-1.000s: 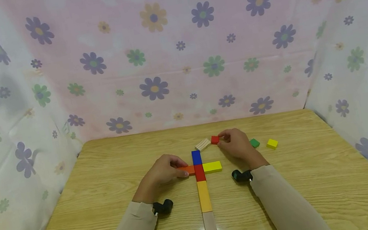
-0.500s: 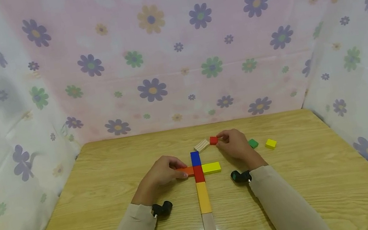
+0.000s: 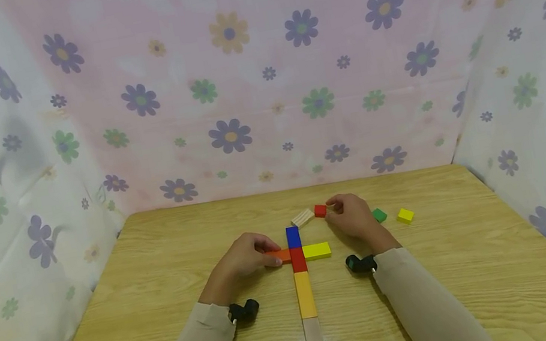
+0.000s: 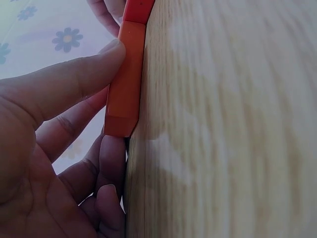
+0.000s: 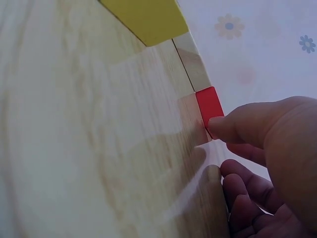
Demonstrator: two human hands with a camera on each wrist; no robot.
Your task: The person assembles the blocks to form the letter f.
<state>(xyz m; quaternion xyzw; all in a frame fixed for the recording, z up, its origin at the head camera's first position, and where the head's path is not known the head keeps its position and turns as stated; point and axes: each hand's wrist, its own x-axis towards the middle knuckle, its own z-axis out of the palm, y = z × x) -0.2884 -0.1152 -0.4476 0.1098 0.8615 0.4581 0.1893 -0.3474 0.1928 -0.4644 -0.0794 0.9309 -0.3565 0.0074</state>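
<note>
My left hand (image 3: 246, 254) pinches an orange block (image 4: 126, 79), which lies end to end with a red block (image 3: 298, 260). That red block is the crossing of a flat cross of blocks: a blue block (image 3: 293, 237) behind it, a yellow block (image 3: 317, 251) at its right, an amber block (image 3: 304, 295) and a greyish-brown block (image 3: 314, 339) in front. My right hand (image 3: 355, 217) is at the right end of a small red block (image 5: 210, 106), its thumb tip overlapping that end in the right wrist view. The index fingertip appears just off the block.
A pale striped wooden block (image 3: 302, 217) slants between the blue block and the small red one. Right of my right hand lie a green block (image 3: 379, 215) and a small yellow block (image 3: 405, 216). Flowered cloth (image 3: 261, 75) surrounds the wooden table (image 3: 154, 240).
My right fingertips have drawn back very slightly to the right from the small red block. The left hand keeps its hold on the orange block; the head view shifts a little.
</note>
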